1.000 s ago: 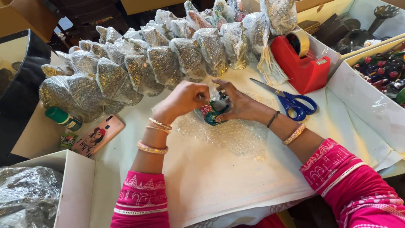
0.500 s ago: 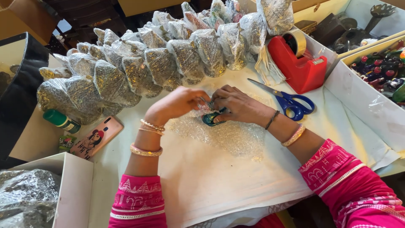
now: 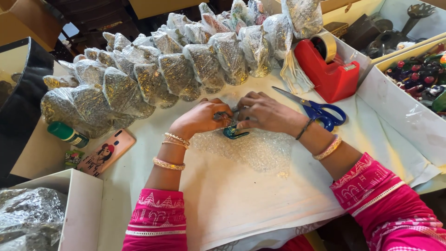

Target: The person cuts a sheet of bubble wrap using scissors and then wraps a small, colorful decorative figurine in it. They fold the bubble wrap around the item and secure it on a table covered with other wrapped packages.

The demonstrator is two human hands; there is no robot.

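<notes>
Both hands have dropped lower onto the bubble wrap (image 3: pixel 251 148), pressing the small teal figurine (image 3: pixel 232 132) down.
Left hand (image 3: pixel 200 118) and right hand (image 3: pixel 265 111) pinch it together; its long axis lies roughly left-right on the surface (image 3: pixel 232 204), near blue scissors (image 3: pixel 320 111).

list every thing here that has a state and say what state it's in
left hand: closed on the small teal object
right hand: closed on the small teal object
small teal object: partly hidden under both hands, resting on the bubble wrap
bubble wrap sheet: lying flat, unrolled
scissors: blades shut, lying flat
tape dispenser: upright, roll loaded
wrapped bundles: sealed, lined up
phone: lying back up
</notes>
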